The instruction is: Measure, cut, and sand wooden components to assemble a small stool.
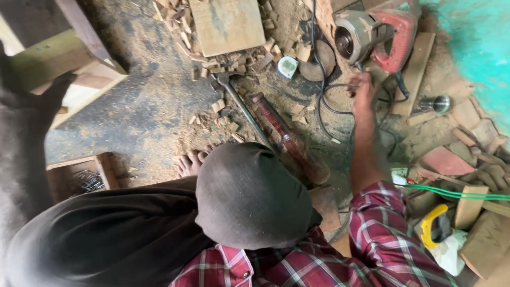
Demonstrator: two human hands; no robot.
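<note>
Sawdust and wood chips cover the grey floor (143, 111), and everything lies on it. At the left edge a dark sleeve (21, 159) of another person shows beside a pale wooden frame (69, 69). In the lower middle sits the person, with a dark knee (249, 194) raised and a bare foot (192, 162) beside it. The plaid sleeve runs up to the right hand (364, 93), which reaches out toward the red and grey electric saw (374, 34) at the top. The hand is blurred, so I cannot tell if it is open or closed; it seems to be at the black cable (324, 101) just below the saw. The left hand is not in view. A flat wooden board (227, 24) lies at the top, well apart from the hand. A hammer (239, 101) and a long dark red tool (289, 138) lie between the foot and the cable. At the lower left stands an open wooden box (103, 170) with a heap of metal nails (87, 180) inside. A yellow saw handle (431, 226) lies at the lower right. A small steel cup (435, 103) lies on its side right of the saw; what is in it cannot be seen.
</note>
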